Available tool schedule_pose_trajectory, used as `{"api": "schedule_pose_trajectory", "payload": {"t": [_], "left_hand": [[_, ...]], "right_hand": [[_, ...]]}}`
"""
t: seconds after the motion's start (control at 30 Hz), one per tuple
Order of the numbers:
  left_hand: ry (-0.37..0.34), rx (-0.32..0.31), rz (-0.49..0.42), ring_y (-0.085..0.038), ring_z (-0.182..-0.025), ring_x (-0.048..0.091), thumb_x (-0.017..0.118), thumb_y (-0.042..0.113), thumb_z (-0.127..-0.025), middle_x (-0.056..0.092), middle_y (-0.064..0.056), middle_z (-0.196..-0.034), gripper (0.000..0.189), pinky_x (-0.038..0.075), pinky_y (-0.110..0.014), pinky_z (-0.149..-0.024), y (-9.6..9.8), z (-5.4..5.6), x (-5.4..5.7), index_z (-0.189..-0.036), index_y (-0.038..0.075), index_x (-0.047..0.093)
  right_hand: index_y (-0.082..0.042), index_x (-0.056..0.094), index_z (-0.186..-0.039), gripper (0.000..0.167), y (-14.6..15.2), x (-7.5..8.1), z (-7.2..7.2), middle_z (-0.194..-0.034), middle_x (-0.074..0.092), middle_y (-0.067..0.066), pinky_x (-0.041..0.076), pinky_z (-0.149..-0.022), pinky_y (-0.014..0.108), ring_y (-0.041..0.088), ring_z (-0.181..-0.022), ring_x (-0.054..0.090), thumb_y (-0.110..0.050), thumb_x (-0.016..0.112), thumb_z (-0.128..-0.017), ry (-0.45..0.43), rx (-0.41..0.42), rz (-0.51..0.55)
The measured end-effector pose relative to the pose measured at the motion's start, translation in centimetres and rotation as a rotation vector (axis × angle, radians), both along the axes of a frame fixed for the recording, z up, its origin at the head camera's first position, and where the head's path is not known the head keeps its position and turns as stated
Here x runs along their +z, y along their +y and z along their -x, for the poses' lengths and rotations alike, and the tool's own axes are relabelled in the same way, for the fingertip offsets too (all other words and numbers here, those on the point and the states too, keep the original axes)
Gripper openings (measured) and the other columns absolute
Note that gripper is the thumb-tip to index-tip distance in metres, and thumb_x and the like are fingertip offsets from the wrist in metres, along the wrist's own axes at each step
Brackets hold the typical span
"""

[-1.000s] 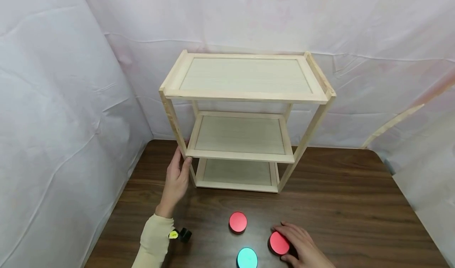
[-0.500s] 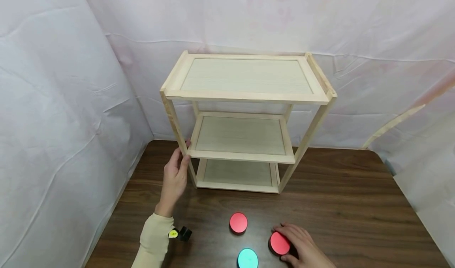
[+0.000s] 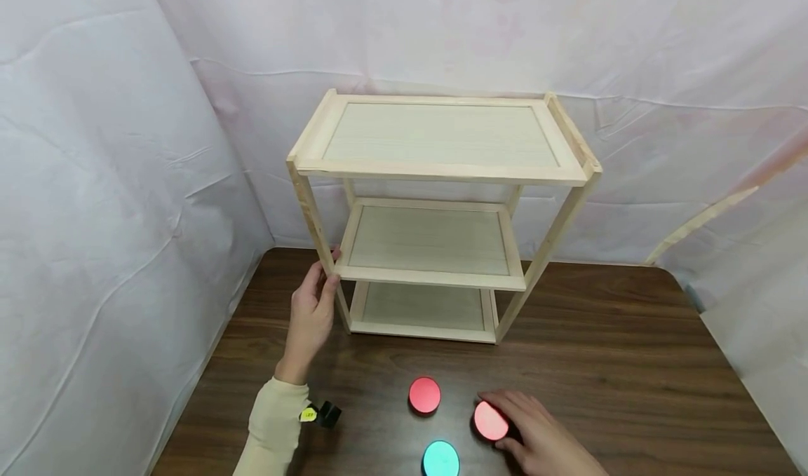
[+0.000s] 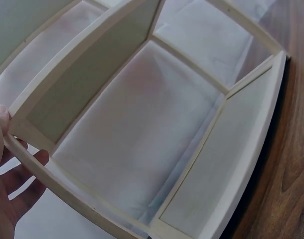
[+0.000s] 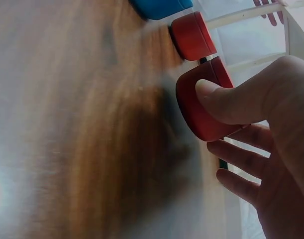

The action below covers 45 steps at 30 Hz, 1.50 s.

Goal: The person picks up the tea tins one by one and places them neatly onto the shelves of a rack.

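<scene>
A pale three-tier wooden shelf stands upright on the dark table. My left hand grips its front left post at the middle tier; in the left wrist view the thumb is on the near side and fingers wrap behind. My right hand holds a small round red tin by its sides. The right wrist view has the thumb pressed across that red tin, which casts a shadow on the table. A second red tin and a turquoise tin sit to its left.
White cloth hangs behind the shelf and along the left side. Dark wood tabletop extends right of the shelf. A black wrist device is strapped on the left sleeve.
The red tin in my right hand has shifted slightly up and left, and its top now looks brighter. My left hand stays on the post; the other two tins have not moved.
</scene>
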<state>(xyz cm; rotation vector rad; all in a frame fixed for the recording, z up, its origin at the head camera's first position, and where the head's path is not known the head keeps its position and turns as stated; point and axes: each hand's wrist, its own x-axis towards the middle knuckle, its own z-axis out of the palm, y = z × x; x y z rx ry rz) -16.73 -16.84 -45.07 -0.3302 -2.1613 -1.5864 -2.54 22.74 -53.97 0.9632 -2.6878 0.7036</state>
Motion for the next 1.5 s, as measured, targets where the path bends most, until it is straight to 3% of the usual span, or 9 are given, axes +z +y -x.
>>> {"api": "schedule_pose_trajectory", "payload": {"t": [0.13, 0.27, 0.47, 0.73, 1.0, 1.13, 1.3, 1.5], "left_hand": [[0.001, 0.009, 0.010, -0.022, -0.142, 0.055, 0.055, 0.010, -0.110, 0.059, -0.004, -0.156, 0.041, 0.041, -0.009, -0.107, 0.0, 0.0, -0.1, -0.151, 0.013, 0.058], [0.005, 0.026, 0.050, -0.022, -0.142, 0.056, 0.055, 0.012, -0.111, 0.061, -0.002, -0.154, 0.040, 0.040, -0.008, -0.107, 0.0, 0.0, 0.1, -0.151, 0.014, 0.057], [0.013, 0.027, 0.052, -0.024, -0.139, 0.059, 0.058, 0.010, -0.109, 0.063, -0.003, -0.151, 0.038, 0.042, -0.008, -0.105, -0.2, 0.0, 0.4, -0.147, 0.011, 0.060], [-0.013, 0.000, 0.035, -0.026, -0.141, 0.057, 0.057, 0.013, -0.110, 0.062, -0.006, -0.152, 0.039, 0.042, -0.008, -0.106, -0.1, 0.1, 0.5, -0.148, 0.009, 0.059], [-0.025, 0.075, 0.034, -0.016, -0.133, 0.061, 0.059, 0.014, -0.109, 0.067, -0.002, -0.147, 0.038, 0.042, -0.006, -0.101, 0.1, -0.2, 0.4, -0.146, 0.016, 0.063], [-0.048, 0.108, 0.030, -0.010, -0.120, 0.064, 0.062, 0.018, -0.108, 0.069, 0.002, -0.144, 0.038, 0.044, -0.008, -0.095, 0.2, -0.4, 0.5, -0.145, 0.023, 0.066], [-0.070, 0.107, 0.048, -0.009, -0.121, 0.064, 0.063, 0.023, -0.107, 0.068, 0.004, -0.144, 0.038, 0.045, -0.008, -0.093, 0.3, -0.4, 0.6, -0.144, 0.028, 0.067], [-0.110, 0.108, 0.027, -0.009, -0.122, 0.064, 0.062, 0.020, -0.107, 0.068, 0.000, -0.144, 0.037, 0.044, -0.008, -0.093, 0.3, -0.8, 0.9, -0.144, 0.025, 0.067]], "right_hand": [[-0.024, 0.061, -0.144, 0.078, -0.5, 1.3, 0.6, -0.131, 0.065, -0.019, 0.051, -0.100, 0.032, 0.011, -0.116, 0.064, -0.012, 0.091, -0.074, -0.019, -0.013, -0.062], [-0.026, 0.060, -0.144, 0.074, -1.3, 2.8, 1.3, -0.129, 0.063, -0.018, 0.057, -0.094, 0.043, 0.011, -0.113, 0.065, -0.012, 0.090, -0.078, -0.069, -0.020, -0.116], [-0.020, 0.061, -0.141, 0.066, -3.0, 5.2, 3.1, -0.130, 0.064, -0.008, 0.059, -0.091, 0.048, 0.014, -0.113, 0.068, -0.015, 0.089, -0.081, -0.091, 0.008, -0.136], [-0.020, 0.061, -0.138, 0.067, -5.0, 9.0, 5.8, -0.129, 0.066, -0.009, 0.059, -0.094, 0.043, 0.011, -0.116, 0.067, -0.011, 0.089, -0.078, 0.020, 0.122, -0.086], [-0.018, 0.061, -0.139, 0.063, -7.5, 15.2, 7.5, -0.131, 0.067, -0.007, 0.057, -0.098, 0.041, 0.014, -0.119, 0.066, -0.017, 0.088, -0.083, 0.092, 0.236, -0.131], [-0.017, 0.061, -0.141, 0.063, -8.4, 18.7, 8.0, -0.134, 0.066, -0.005, 0.055, -0.102, 0.043, 0.017, -0.122, 0.066, -0.019, 0.088, -0.085, 0.116, 0.285, -0.152], [-0.015, 0.059, -0.145, 0.063, -9.6, 22.8, 8.8, -0.140, 0.065, -0.002, 0.053, -0.108, 0.046, 0.020, -0.128, 0.064, -0.017, 0.085, -0.088, 0.129, 0.350, -0.186], [-0.013, 0.060, -0.146, 0.065, -10.8, 27.4, 9.9, -0.139, 0.067, 0.001, 0.048, -0.114, 0.046, 0.022, -0.129, 0.062, -0.014, 0.085, -0.087, 0.200, 0.401, -0.202]]}}
